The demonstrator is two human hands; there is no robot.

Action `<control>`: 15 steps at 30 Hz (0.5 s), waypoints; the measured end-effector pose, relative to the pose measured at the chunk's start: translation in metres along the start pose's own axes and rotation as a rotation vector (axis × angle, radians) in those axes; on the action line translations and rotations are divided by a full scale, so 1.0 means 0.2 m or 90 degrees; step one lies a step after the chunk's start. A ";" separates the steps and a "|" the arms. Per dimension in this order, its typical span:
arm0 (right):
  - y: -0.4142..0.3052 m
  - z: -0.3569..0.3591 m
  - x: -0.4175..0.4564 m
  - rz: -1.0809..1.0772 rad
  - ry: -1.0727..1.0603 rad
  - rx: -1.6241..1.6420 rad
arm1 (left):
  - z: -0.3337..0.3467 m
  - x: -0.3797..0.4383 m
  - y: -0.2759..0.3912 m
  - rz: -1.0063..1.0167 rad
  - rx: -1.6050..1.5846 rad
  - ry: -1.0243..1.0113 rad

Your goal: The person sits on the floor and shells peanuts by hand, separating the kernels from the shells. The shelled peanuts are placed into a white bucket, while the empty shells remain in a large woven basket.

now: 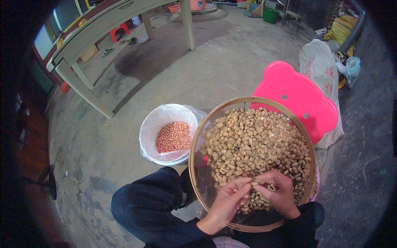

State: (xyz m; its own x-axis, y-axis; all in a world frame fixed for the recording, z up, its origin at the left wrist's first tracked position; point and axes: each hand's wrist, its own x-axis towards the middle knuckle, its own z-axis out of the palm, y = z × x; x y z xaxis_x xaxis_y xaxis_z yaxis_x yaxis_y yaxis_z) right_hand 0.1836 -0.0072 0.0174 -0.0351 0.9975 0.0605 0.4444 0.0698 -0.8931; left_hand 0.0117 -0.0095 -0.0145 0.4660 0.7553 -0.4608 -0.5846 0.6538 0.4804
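Note:
Unshelled peanuts (248, 139) are heaped in a round sieve with a wooden rim (194, 141). Over the near part of the heap, my left hand (231, 198) and my right hand (277, 190) meet at the fingertips. Between them they pinch a peanut (254, 183), largely covered by the fingers. The curled fingers of my left hand also appear to hold some shelled kernels (244, 198). To the left of the sieve stands a white bucket (145, 136) lined with a clear plastic bag, with pink shelled peanut kernels (173, 136) inside.
A pink plastic stool (297, 90) sits partly beneath the sieve's far right side, beside a white woven sack (316, 59). A wooden table (90, 90) stands at the upper left, with a red stool (120, 31) beyond it. My bent knee (133, 198) is near the bucket.

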 end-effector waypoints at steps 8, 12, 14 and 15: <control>-0.01 0.01 -0.01 -0.047 -0.018 0.085 | 0.01 0.00 0.00 -0.031 0.020 0.005; 0.00 0.01 0.00 -0.093 -0.003 0.039 | -0.01 0.00 -0.01 -0.022 0.026 -0.009; 0.00 0.01 0.00 -0.076 -0.005 0.048 | 0.00 0.00 -0.01 -0.013 0.030 -0.010; 0.00 0.01 -0.01 -0.068 -0.006 0.053 | 0.01 0.00 0.00 -0.014 0.030 -0.006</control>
State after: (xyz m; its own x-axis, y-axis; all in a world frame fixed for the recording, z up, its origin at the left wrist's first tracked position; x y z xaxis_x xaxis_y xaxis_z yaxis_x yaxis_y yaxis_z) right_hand 0.1818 -0.0084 0.0173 -0.0863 0.9843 0.1539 0.3622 0.1749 -0.9155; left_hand 0.0128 -0.0099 -0.0136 0.4853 0.7406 -0.4648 -0.5424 0.6719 0.5043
